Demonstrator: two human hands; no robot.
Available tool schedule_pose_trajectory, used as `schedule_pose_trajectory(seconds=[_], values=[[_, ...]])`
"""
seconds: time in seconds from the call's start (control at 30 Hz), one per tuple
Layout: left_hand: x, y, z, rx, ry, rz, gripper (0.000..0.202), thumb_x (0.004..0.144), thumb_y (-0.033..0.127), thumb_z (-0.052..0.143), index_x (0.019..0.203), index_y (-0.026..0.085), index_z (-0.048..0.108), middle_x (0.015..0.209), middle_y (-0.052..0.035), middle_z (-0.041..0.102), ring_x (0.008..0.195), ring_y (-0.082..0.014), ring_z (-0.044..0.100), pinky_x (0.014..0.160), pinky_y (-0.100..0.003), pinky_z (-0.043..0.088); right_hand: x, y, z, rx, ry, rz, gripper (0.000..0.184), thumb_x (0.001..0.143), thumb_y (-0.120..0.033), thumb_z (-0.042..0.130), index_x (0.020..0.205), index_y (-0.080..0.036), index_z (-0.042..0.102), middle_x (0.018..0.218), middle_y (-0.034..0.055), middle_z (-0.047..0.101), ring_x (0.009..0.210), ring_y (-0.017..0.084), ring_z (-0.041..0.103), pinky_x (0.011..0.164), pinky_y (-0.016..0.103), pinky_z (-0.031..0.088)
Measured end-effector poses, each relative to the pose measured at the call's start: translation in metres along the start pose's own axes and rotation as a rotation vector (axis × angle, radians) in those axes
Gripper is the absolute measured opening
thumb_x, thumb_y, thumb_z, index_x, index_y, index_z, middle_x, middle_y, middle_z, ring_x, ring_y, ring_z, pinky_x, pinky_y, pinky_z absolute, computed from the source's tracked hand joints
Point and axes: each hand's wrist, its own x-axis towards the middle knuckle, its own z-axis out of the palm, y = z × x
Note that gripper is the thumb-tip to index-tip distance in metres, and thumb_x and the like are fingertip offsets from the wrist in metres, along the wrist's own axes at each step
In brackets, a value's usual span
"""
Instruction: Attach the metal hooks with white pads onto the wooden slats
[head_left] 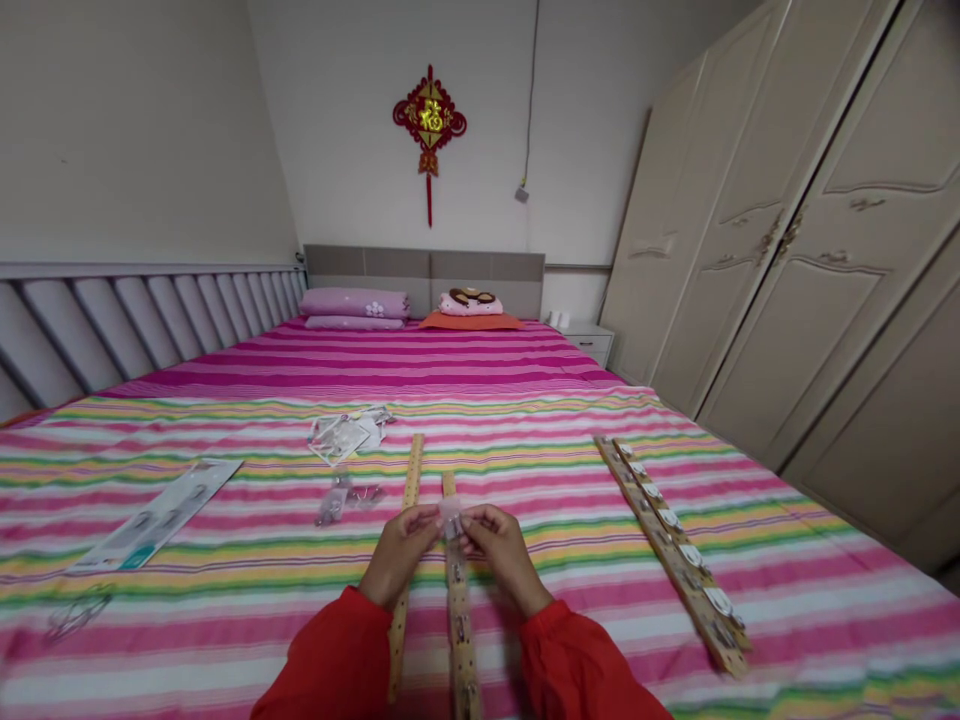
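My left hand [405, 548] and my right hand [501, 548] are both closed, pinching a small clear plastic bag [452, 508] between them. Something small and metallic seems to be in the bag, too small to name. Below it lies a perforated wooden strip [453, 590] with several small metal pieces fixed along it. Just left of that, partly under my left wrist, runs a second perforated wooden strip [413, 470] with no metal pieces visible on it.
Small bagged metal parts [334, 500] and a pile of clear packets [349, 435] lie left of the strips. Farther left are a long packaged card [157, 515] and a thin wire coil [81, 610]. More wooden strips [660, 540] with metal and white pieces lie right on the striped bedspread [555, 470].
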Motion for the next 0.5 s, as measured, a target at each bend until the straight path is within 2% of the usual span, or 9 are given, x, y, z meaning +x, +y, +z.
schedule_pose_trajectory(seconds=[0.07, 0.17, 0.3, 0.5], values=[[0.002, -0.005, 0.003, -0.031, -0.045, -0.030, 0.048, 0.050, 0.049, 0.075, 0.082, 0.013, 0.066, 0.077, -0.0058, 0.071, 0.074, -0.0180, 0.065, 0.068, -0.028, 0.051, 0.002, 0.001, 0.000, 0.013, 0.005, 0.036, 0.038, 0.052, -0.046, 0.080, 0.068, -0.016, 0.065, 0.050, -0.0003, 0.063, 0.043, 0.011, 0.054, 0.048, 0.023, 0.043], [0.010, -0.008, 0.006, -0.077, -0.022, -0.031, 0.042, 0.051, 0.043, 0.077, 0.079, 0.014, 0.064, 0.068, -0.0028, 0.068, 0.064, -0.0141, 0.063, 0.063, -0.026, 0.051, 0.009, 0.003, -0.001, 0.014, 0.015, 0.038, 0.036, 0.053, -0.045, 0.080, 0.067, -0.015, 0.065, 0.049, -0.0002, 0.063, 0.042, 0.011, 0.054, 0.046, 0.022, 0.043], [0.033, -0.004, 0.009, -0.102, 0.027, 0.001, 0.043, 0.047, 0.038, 0.079, 0.079, 0.013, 0.063, 0.067, -0.0021, 0.067, 0.063, -0.0141, 0.063, 0.064, -0.027, 0.052, 0.027, 0.000, -0.002, -0.015, 0.065, -0.042, 0.029, 0.055, -0.039, 0.078, 0.066, -0.014, 0.066, 0.049, -0.0014, 0.062, 0.044, 0.010, 0.054, 0.047, 0.022, 0.042], [0.063, -0.010, 0.013, -0.079, 0.078, 0.004, 0.038, 0.047, 0.032, 0.077, 0.078, 0.013, 0.065, 0.061, 0.0008, 0.063, 0.059, -0.0129, 0.061, 0.059, -0.025, 0.050, 0.058, 0.006, -0.004, -0.039, 0.104, -0.025, 0.022, 0.052, -0.032, 0.073, 0.062, -0.016, 0.062, 0.040, -0.0045, 0.055, 0.036, 0.009, 0.046, 0.039, 0.022, 0.036]])
